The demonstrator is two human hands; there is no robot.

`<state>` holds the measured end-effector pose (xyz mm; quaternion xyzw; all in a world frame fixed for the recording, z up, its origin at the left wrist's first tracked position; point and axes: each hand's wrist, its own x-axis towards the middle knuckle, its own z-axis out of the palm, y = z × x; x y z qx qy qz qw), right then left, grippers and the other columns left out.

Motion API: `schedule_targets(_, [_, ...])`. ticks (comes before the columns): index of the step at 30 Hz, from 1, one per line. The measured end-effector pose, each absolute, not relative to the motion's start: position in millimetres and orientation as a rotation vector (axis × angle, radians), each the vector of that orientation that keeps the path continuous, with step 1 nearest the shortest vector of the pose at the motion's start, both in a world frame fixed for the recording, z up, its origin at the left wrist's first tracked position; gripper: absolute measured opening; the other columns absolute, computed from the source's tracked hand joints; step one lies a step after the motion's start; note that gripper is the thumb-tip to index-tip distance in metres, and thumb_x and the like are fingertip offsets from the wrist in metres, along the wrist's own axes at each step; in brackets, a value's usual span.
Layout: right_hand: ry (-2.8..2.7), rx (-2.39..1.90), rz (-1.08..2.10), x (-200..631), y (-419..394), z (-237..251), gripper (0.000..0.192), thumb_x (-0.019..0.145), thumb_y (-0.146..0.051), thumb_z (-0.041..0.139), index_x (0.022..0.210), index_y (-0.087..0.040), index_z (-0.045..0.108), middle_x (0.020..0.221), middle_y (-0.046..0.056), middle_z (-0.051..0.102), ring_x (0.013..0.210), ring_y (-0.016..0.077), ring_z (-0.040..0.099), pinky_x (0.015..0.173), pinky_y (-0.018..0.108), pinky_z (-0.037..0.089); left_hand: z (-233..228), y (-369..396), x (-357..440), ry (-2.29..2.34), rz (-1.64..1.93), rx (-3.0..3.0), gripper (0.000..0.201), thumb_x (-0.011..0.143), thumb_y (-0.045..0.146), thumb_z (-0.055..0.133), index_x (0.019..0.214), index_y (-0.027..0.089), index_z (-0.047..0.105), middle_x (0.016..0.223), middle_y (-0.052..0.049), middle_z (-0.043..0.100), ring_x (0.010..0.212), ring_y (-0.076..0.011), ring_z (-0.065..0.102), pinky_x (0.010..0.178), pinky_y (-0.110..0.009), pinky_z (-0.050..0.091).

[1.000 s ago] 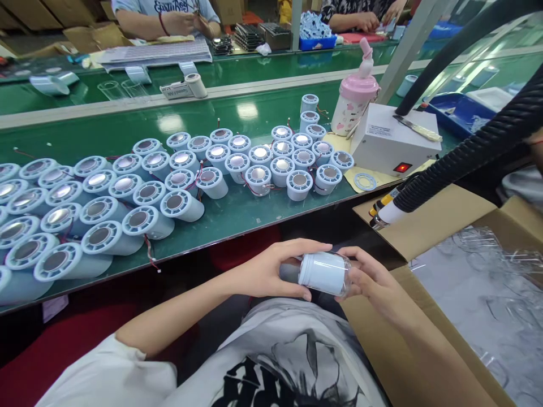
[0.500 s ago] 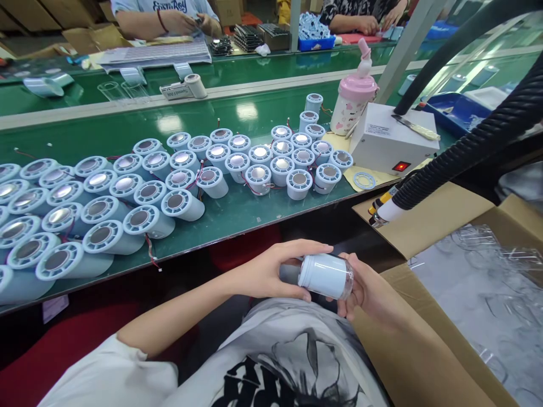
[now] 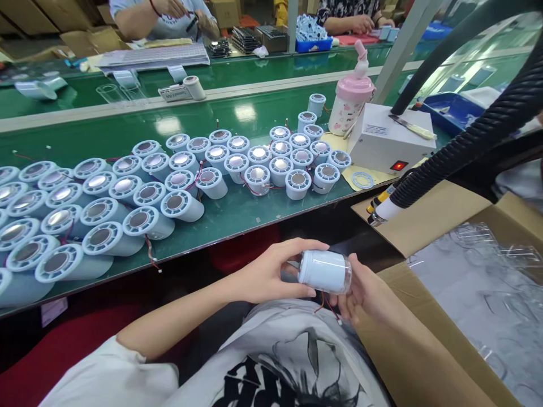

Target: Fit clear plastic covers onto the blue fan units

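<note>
Between my two hands, above my lap, lies a light blue cylinder (image 3: 324, 271) on its side, with a clear plastic sleeve around it. My left hand (image 3: 278, 271) grips its left end, thumb above and fingers below. Against the right end are the fingers of my right hand (image 3: 358, 288), closed around its rim. Thin red and dark wires (image 3: 326, 302) with a small white plug hang beneath the cylinder. On the green bench beyond stand several similar blue cylinders (image 3: 182, 205) with round metal discs on top and wires attached.
A white box (image 3: 390, 138) with a lit red switch and a pink-lidded cup (image 3: 352, 102) stand on the bench. A black corrugated hose (image 3: 458, 135) arches down at right. Below it, an open cardboard box (image 3: 394, 291) holds clear plastic sleeves. Two people work across the bench.
The cylinder sits deeper in the clear sleeve, its dark end no longer showing at left. Wires now hang below it. My left hand has shifted slightly; across the bench, a person's hands have risen.
</note>
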<state>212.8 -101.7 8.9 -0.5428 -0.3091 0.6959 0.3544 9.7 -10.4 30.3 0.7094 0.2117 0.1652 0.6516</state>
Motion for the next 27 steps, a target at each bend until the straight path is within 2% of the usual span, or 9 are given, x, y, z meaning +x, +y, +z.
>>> schedule_targets(3, [-1.290, -1.489, 1.097, 219, -108, 1, 0.030, 0.094, -0.032, 0.049, 0.121, -0.021, 0.051, 0.109, 0.011, 0.067, 0.085, 0.0206, 0.070, 0.066, 0.030, 0.059, 32, -10, 10, 0.529, 0.327, 1.484, 0.065, 0.076, 0.026, 0.075, 0.134, 0.025, 0.046, 0.127, -0.009, 0.055, 0.106, -0.0206, 0.061, 0.086, -0.032, 0.056])
schedule_targets(5, [-1.620, -1.316, 0.745, 224, -110, -2, 0.051, 0.089, -0.012, 0.052, 0.135, -0.031, 0.042, 0.145, 0.009, 0.045, 0.124, 0.0248, 0.053, 0.097, 0.042, 0.051, 33, -9, 11, 0.540, 0.301, 1.424, 0.065, 0.077, 0.028, 0.074, 0.135, 0.025, 0.044, 0.122, -0.008, 0.057, 0.098, -0.0184, 0.064, 0.080, -0.029, 0.057])
schedule_targets(7, [-1.809, -1.147, 0.614, 227, -112, -4, 0.062, 0.086, -0.003, 0.053, 0.136, -0.037, 0.043, 0.152, 0.002, 0.037, 0.135, 0.0247, 0.041, 0.108, 0.045, 0.042, 32, -8, 11, 0.543, 0.264, 1.405, 0.065, 0.078, 0.031, 0.073, 0.136, 0.025, 0.043, 0.113, -0.007, 0.061, 0.088, -0.0168, 0.065, 0.072, -0.027, 0.057])
schedule_targets(9, [-1.776, -1.139, 0.739, 228, -112, -4, 0.062, 0.084, -0.003, 0.060, 0.133, -0.038, 0.049, 0.147, 0.001, 0.045, 0.132, 0.0237, 0.045, 0.106, 0.040, 0.045, 32, -7, 11, 0.525, 0.258, 1.420, 0.068, 0.076, 0.032, 0.075, 0.136, 0.025, 0.045, 0.113, -0.008, 0.062, 0.090, -0.0187, 0.066, 0.073, -0.029, 0.057])
schedule_targets(14, [-1.165, -1.157, 1.448, 225, -116, 4, 0.053, 0.084, -0.021, 0.069, 0.132, -0.036, 0.053, 0.128, 0.003, 0.062, 0.111, 0.0231, 0.062, 0.088, 0.033, 0.056, 29, -5, 9, 0.416, 0.332, 1.420, 0.074, 0.069, 0.021, 0.080, 0.136, 0.025, 0.050, 0.131, -0.011, 0.055, 0.117, -0.0263, 0.058, 0.098, -0.039, 0.049])
schedule_targets(20, [-1.058, -1.342, 1.545, 225, -115, 3, 0.045, 0.079, -0.017, 0.071, 0.122, -0.032, 0.064, 0.106, 0.001, 0.071, 0.085, 0.0184, 0.068, 0.076, 0.029, 0.056, 18, -6, 11, 0.431, 0.191, 1.209, 0.082, 0.072, 0.018, 0.078, 0.143, 0.025, 0.040, 0.118, -0.011, 0.064, 0.101, -0.0212, 0.065, 0.088, -0.035, 0.053])
schedule_targets(23, [-1.035, -1.314, 1.572, 218, -114, -2, 0.051, 0.078, -0.024, 0.073, 0.127, -0.029, 0.061, 0.107, 0.002, 0.072, 0.090, 0.0202, 0.068, 0.082, 0.031, 0.053, 15, -12, 14, 0.459, 0.196, 1.162, 0.077, 0.072, 0.021, 0.078, 0.141, 0.026, 0.043, 0.118, -0.009, 0.064, 0.102, -0.0198, 0.064, 0.085, -0.031, 0.052])
schedule_targets(25, [-1.065, -1.260, 1.602, 215, -112, -3, 0.055, 0.080, -0.032, 0.071, 0.132, -0.028, 0.056, 0.112, 0.004, 0.070, 0.094, 0.0222, 0.067, 0.080, 0.033, 0.053, 15, -12, 9, 0.521, 0.167, 1.132, 0.065, 0.077, 0.029, 0.073, 0.137, 0.027, 0.047, 0.116, -0.008, 0.065, 0.092, -0.0173, 0.065, 0.074, -0.026, 0.053])
schedule_targets(27, [-1.221, -1.337, 1.517, 224, -108, -4, 0.051, 0.084, -0.039, 0.064, 0.133, -0.027, 0.055, 0.115, 0.005, 0.069, 0.093, 0.0221, 0.067, 0.077, 0.032, 0.054, 14, 1, 2, 0.601, 0.081, 1.148, 0.054, 0.081, 0.038, 0.067, 0.132, 0.028, 0.052, 0.104, -0.007, 0.068, 0.066, -0.0125, 0.062, 0.053, -0.020, 0.047])
